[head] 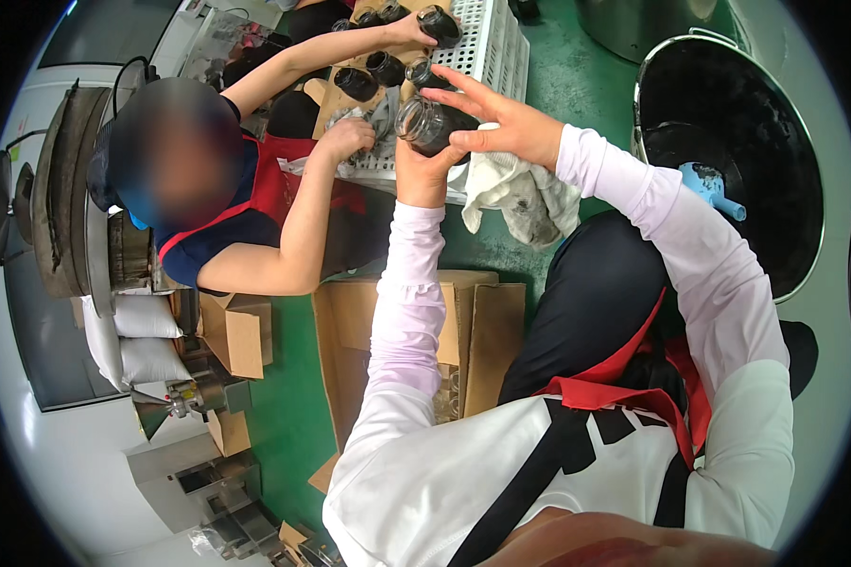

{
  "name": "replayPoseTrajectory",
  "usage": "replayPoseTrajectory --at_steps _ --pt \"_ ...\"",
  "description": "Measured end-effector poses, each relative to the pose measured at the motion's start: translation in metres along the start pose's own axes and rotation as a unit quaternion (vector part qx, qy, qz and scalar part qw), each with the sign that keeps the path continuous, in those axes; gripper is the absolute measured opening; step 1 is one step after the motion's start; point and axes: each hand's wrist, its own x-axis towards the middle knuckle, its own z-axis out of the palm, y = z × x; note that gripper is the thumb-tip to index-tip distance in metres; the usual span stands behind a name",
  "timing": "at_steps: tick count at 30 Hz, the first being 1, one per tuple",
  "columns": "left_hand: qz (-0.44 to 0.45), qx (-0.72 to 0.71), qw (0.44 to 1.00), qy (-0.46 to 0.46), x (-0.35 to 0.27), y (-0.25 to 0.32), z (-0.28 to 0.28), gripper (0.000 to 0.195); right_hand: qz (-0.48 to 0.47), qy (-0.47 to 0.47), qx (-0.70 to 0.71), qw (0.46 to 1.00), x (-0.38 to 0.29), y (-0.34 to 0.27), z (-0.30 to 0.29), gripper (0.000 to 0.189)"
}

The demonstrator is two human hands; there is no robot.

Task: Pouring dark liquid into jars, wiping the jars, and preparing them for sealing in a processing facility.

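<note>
A glass jar with dark contents (432,127) is tilted between my two hands, its open threaded mouth toward the left. My left hand (422,170) supports it from below, its fingers mostly hidden behind the glass. Around the jar's base end, my right hand (503,124) has its thumb below and its fingers above. A stained white cloth (518,195) hangs just under my right hand; whether that hand holds it cannot be told. Just beyond my fingertips stands another dark-filled jar (420,71).
A white perforated plastic crate (507,53) supports a board (333,106) with several dark jars (385,69). Across it, a co-worker's hand (415,30) holds a jar, the other a grey rag (383,117). An open cardboard box (340,340) and a black-lined drum (737,92) flank me.
</note>
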Motion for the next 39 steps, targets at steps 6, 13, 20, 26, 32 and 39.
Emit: replayPoseTrajectory --at_steps 6,13,20,26,32,39 --pt "0.017 0.076 0.996 0.053 0.007 -0.004 0.003 0.067 -0.042 0.007 -0.207 0.977 0.002 0.008 -0.001 0.095" --pt "0.085 0.245 0.959 0.111 0.020 -0.035 -0.007 0.071 -0.009 0.016 -0.265 0.964 0.005 0.018 -0.014 0.094" --pt "0.095 0.309 0.931 0.168 0.030 -0.055 0.005 0.074 0.015 0.029 -0.266 0.963 0.005 0.028 -0.031 0.095" --pt "0.086 0.333 0.916 0.205 0.038 -0.078 -0.018 0.065 0.028 0.097 -0.208 0.973 0.005 0.031 -0.045 0.081" --pt "0.036 0.130 0.985 0.105 0.037 -0.062 -0.002 0.049 0.028 0.145 -0.103 0.984 0.000 0.047 -0.058 0.077" --pt "-0.023 0.041 0.997 0.055 0.025 -0.056 -0.002 0.045 0.012 0.121 -0.027 0.992 -0.001 0.035 -0.044 0.088"
